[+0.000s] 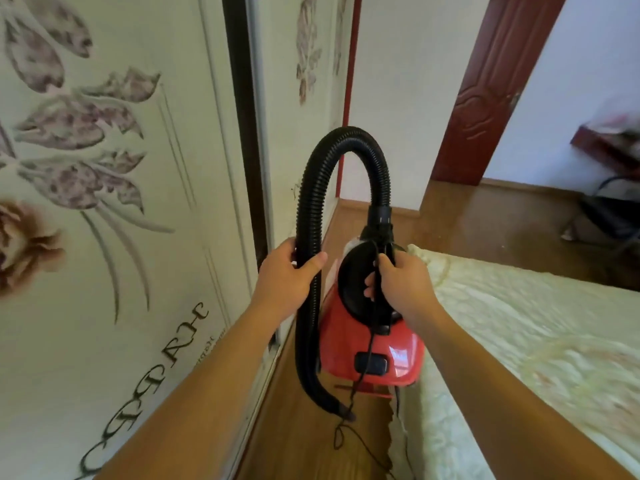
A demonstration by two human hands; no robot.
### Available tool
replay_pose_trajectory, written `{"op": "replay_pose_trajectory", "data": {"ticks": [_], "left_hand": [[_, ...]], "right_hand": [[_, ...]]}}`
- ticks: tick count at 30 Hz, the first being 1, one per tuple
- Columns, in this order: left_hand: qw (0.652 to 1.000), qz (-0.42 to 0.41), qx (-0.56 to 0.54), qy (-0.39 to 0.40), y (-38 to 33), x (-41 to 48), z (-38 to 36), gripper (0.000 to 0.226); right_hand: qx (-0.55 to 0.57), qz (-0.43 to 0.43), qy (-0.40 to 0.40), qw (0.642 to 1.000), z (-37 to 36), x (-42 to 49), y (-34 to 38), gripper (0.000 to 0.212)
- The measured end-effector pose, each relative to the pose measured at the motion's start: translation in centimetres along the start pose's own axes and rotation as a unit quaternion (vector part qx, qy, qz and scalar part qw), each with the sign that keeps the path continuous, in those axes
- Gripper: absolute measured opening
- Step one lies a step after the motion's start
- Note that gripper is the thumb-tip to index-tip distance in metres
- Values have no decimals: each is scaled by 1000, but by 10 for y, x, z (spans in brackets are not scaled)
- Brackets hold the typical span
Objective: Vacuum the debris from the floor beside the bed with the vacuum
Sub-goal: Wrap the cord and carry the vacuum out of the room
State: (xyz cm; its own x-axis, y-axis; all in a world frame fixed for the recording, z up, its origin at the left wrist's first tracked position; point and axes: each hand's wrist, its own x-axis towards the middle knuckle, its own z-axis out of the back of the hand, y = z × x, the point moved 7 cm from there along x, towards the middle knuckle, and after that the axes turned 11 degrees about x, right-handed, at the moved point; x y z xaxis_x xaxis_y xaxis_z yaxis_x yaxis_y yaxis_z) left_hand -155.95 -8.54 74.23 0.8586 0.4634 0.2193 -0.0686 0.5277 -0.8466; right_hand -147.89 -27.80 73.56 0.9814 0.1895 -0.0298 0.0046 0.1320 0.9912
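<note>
Notes red vacuum (346,341) raised over floor (304,441) between wardrobe (138,237) and bed (519,341), right hand (401,282) clamped round its handle (386,313) and cord (347,410), left hand (287,275), apart, gripping ribbed hose (346,136) looped overhead, nozzle (341,408) hanging near floor.

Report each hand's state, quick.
Left hand: grips the black hose.
Right hand: grips the handle of the red vacuum.

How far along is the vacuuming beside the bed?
Done: the red canister vacuum is beside the pale quilted bed. In hand: the right hand grips its black handle, the left hand holds the black ribbed hose. Left: the hose end hangs by the wooden floor; vacuuming looks unstarted.
</note>
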Motion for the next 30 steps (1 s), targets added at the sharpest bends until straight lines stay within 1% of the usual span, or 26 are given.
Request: {"op": "replay_pose_trajectory", "data": {"ticks": [3,6,9,18,24,30], "left_hand": [[1000,-18,-4,16,-8,41,-24,20],[999,-29,-4,43,-12,77,-59,16],[998,-35,-8,53,-11,117,-94,18],[999,-15,-6,39,-32,248,-174,26],[999,-15,-6,32,-43,329,-209,21],[998,-25,-24,51,-30,421,-263,24]], "right_hand": [[4,8,-28,1000,11,31,8,24],[4,2,-43,999,26,67,9,24],[8,-7,-55,998,41,114,3,26],[27,-25,-42,998,79,272,-2,26],[28,-18,-41,999,93,369,5,27],[39,-31,-50,997,103,462,-2,24]]}}
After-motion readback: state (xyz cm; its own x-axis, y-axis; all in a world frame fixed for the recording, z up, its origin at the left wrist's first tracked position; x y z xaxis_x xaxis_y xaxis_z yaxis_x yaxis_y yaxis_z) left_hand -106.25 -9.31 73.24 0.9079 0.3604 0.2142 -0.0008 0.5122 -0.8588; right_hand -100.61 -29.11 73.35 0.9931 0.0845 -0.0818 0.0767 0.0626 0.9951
